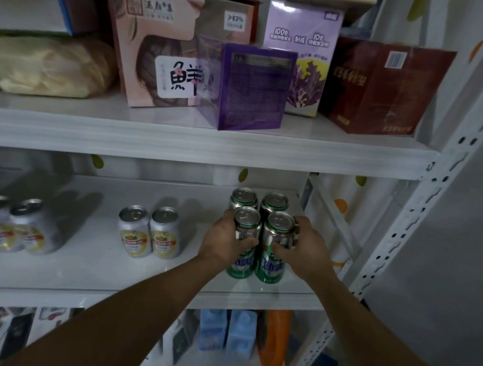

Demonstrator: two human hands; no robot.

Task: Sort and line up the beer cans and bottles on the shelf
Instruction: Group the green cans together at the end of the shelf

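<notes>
on the middle shelf [98, 268], four green cans stand in a square at the right side. the left hand [223, 240] is closed around the front left can [244, 242], and the right hand [302, 250] is closed around the front right can [275, 246]. the two back cans [258, 200] stand just behind them. two white cans [149, 232] stand at the middle, and two more [14, 225] at the left.

Lower right of the middle shelf [128, 272]: left hand [223, 240] wrapped around one green can [243, 245], right hand [302, 250] around another green can [274, 249], touching side by side. Behind, two more green cans [244, 198].
</notes>
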